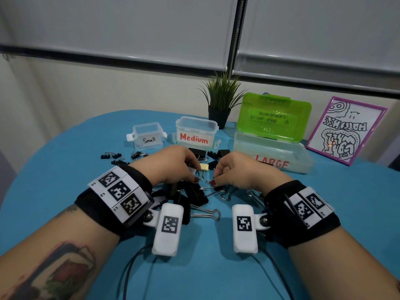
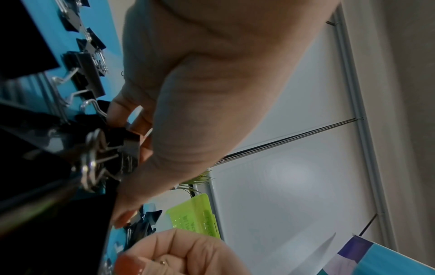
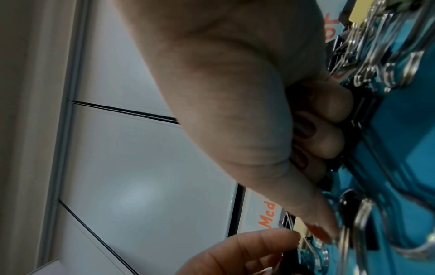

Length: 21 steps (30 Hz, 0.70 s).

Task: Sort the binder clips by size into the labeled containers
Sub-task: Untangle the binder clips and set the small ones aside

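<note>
Black binder clips (image 1: pixel 195 194) of mixed sizes lie heaped on the blue table (image 1: pixel 65 169), with small ones (image 1: pixel 116 156) off to the left. My left hand (image 1: pixel 194 174) curls down into the heap; in the left wrist view its fingers (image 2: pixel 139 128) grip a black binder clip (image 2: pixel 128 144). My right hand (image 1: pixel 215 179) curls beside it, fingers (image 3: pixel 329 130) round a black clip (image 3: pixel 360 121) and thumb on a wire handle. Behind stand the clear Small box (image 1: pixel 148 136), Medium box (image 1: pixel 195 132) and Large case (image 1: pixel 273 153), all open.
The Large case's green lid (image 1: pixel 273 116) stands upright behind it. A potted plant (image 1: pixel 220 105) sits at the back, a framed drawing (image 1: pixel 346 131) leans at the far right. A pale yellow clip (image 1: pixel 204 166) lies between my hands. Bare blue cloth surrounds the heap.
</note>
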Tool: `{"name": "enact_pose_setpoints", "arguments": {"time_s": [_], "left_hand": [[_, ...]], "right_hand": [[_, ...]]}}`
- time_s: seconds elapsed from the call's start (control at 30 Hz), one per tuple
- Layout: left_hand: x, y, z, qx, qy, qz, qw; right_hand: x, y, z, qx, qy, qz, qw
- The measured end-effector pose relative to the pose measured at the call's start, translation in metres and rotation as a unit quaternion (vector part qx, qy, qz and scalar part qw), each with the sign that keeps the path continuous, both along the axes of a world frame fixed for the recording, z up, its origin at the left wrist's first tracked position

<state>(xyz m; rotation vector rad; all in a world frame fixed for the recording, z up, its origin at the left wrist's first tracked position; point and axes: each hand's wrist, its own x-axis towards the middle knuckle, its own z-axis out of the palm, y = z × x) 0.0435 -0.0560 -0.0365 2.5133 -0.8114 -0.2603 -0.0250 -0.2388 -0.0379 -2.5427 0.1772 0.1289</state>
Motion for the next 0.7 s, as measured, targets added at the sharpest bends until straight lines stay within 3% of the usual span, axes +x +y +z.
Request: {"name": "enact_pose_setpoints", "arguments": {"time_s": [0.17,0.27,0.37,0.5,0.6,0.7], "left_hand": [[-0.0029,-0.0001,0.0018,-0.048,0.007,-0.038,0.998],[-0.0041,-0.0021,0.0027,-0.077,0.007,-0.049,0.996],[-0.0036,-0.0030,0.0039,-0.129,-0.007,-0.031,0.991],[-0.0037,-0.0037,0.0053,-0.163,-0.018,-0.016,0.986],[-0.0045,-0.0045,0.0053,-0.202,0.005,-0.006,0.979],[-0.0022,-0.0085,0.0055,-0.280,0.047,0.041,0.958]], "right_hand": [[0.0004,-0.0037,-0.0005,0.045,-0.004,-0.006,0.999],[0.0015,-0.0049,-0.0034,0.167,0.008,-0.015,0.986],[0.0008,-0.0045,-0.0035,0.254,-0.001,-0.019,0.967],[0.0000,-0.0022,-0.0008,0.302,-0.012,-0.023,0.953],[0.0018,-0.0017,-0.0013,0.327,-0.033,-0.054,0.943],[0.0031,-0.0003,-0.0002,0.388,-0.067,-0.091,0.914]]}}
